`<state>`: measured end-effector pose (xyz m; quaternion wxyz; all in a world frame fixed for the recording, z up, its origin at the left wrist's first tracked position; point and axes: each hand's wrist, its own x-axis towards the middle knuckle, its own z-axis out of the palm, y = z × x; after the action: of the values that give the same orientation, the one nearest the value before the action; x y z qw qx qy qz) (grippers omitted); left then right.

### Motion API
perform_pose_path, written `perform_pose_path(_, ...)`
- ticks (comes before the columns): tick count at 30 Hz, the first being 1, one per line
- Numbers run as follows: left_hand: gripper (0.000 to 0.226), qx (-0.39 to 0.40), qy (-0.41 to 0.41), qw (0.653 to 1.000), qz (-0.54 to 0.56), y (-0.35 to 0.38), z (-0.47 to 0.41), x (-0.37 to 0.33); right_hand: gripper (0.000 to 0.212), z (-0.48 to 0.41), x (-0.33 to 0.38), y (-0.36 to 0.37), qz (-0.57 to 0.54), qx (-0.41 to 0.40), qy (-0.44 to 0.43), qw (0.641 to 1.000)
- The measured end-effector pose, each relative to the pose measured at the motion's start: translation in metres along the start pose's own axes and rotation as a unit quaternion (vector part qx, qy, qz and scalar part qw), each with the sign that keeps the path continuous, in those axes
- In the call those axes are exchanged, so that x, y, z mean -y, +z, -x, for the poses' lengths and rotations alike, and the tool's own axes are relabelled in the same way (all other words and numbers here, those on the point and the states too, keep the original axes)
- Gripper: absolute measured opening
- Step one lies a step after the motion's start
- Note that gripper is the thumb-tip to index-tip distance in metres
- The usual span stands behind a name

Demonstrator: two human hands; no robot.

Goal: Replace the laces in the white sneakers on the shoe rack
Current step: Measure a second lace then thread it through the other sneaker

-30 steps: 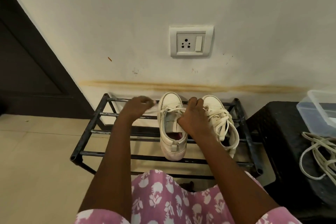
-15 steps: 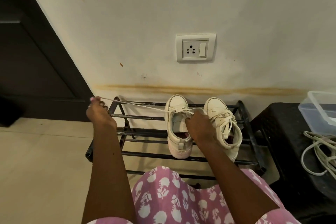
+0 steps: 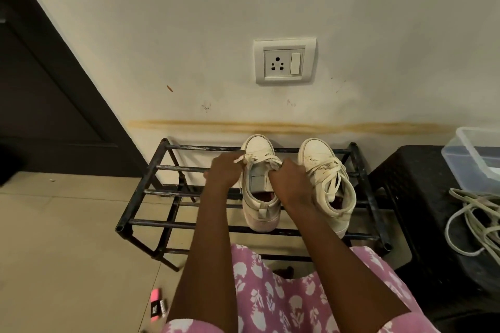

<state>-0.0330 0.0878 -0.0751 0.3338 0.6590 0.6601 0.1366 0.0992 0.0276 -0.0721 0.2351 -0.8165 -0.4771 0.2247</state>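
Two white sneakers stand toe-to-wall on a black metal shoe rack [image 3: 151, 192]. The left sneaker [image 3: 258, 192] has lace only across its front eyelets; its tongue lies bare. My left hand [image 3: 223, 170] pinches the lace [image 3: 253, 158] at the shoe's left side. My right hand [image 3: 289, 181] grips the shoe's right edge, pinching the lace there. The right sneaker [image 3: 324, 178] is fully laced, its loops hanging loose.
A black stool [image 3: 422, 197] stands right of the rack, carrying a clear plastic box [image 3: 476, 154] and a pile of loose white laces [image 3: 479, 222]. A wall socket [image 3: 284, 61] sits above the shoes. A pink object [image 3: 156, 303] lies on the floor tiles. A dark door [image 3: 40, 94] is at left.
My left hand, which had pulled the lace out far to the left, has come back beside the left sneaker. My right hand stays on the shoe.
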Motion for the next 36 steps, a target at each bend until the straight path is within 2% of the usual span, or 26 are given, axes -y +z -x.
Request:
perform_pose_path(3,0.035,0.007,0.029,0.999,-0.027,0.006,-0.004,-0.011,0.034,-0.001,0.000,0.001,-0.010,-0.005,0.002,1.000)
perform_pose_path(8,0.022,-0.095,0.011,0.992,-0.079,0.000,0.004,-0.015,0.036,-0.002,0.000,0.003,-0.026,-0.008,0.010,1.000)
perform_pose_path(12,0.029,-0.188,0.019,0.978,-0.086,-0.005,0.012,-0.015,0.037,-0.003,-0.001,0.004,-0.043,-0.005,0.028,0.999)
perform_pose_path(15,0.036,-0.283,0.064,0.956,-0.035,-0.017,0.014,-0.012,0.036,-0.003,-0.002,0.004,-0.045,-0.002,0.030,0.999)
perform_pose_path(17,0.036,-0.357,0.056,0.932,-0.016,-0.025,0.020,-0.011,0.036,-0.004,-0.003,0.005,-0.049,-0.001,0.029,0.998)
perform_pose_path(19,0.034,-0.445,0.000,0.896,0.004,-0.030,0.026,-0.008,0.036,-0.004,-0.002,0.004,-0.046,0.000,0.030,0.998)
perform_pose_path(22,0.032,-0.575,-0.055,0.809,0.106,-0.043,0.028,0.004,0.036,-0.003,-0.002,0.002,-0.043,-0.003,0.029,0.999)
perform_pose_path(24,0.032,-0.624,-0.111,0.755,0.169,-0.054,0.024,0.017,0.037,-0.002,-0.002,0.003,-0.044,-0.004,0.027,0.999)
perform_pose_path(25,0.033,-0.635,-0.138,0.737,0.185,-0.059,0.023,0.022,0.037,-0.002,-0.002,0.003,-0.043,-0.003,0.026,0.999)
perform_pose_path(26,0.033,-0.633,-0.156,0.734,0.190,-0.061,0.024,0.026,0.037,-0.002,-0.002,0.003,-0.040,-0.002,0.025,0.999)
perform_pose_path(27,0.033,-0.617,-0.160,0.748,0.184,-0.061,0.025,0.027,0.037,-0.003,-0.002,0.003,-0.036,-0.002,0.024,0.999)
perform_pose_path(28,0.033,-0.584,-0.155,0.778,0.174,-0.059,0.023,0.027,0.037,-0.003,-0.002,0.003,-0.034,-0.002,0.025,0.999)
perform_pose_path(30,0.033,-0.481,-0.160,0.852,0.132,-0.054,0.020,0.024,0.037,-0.003,-0.002,0.002,-0.036,-0.001,0.027,0.999)
perform_pose_path(32,0.032,-0.368,-0.169,0.910,0.089,-0.049,0.016,0.019,0.037,-0.003,-0.002,0.002,-0.034,0.004,0.027,0.999)
perform_pose_path(34,0.029,-0.241,-0.102,0.961,0.095,-0.040,0.014,0.014,0.037,-0.004,-0.002,0.001,-0.022,0.011,0.020,0.999)
perform_pose_path(36,0.028,-0.117,0.000,0.992,0.038,-0.023,0.008,0.011,0.041,-0.004,-0.003,0.000,-0.009,0.018,0.004,1.000)
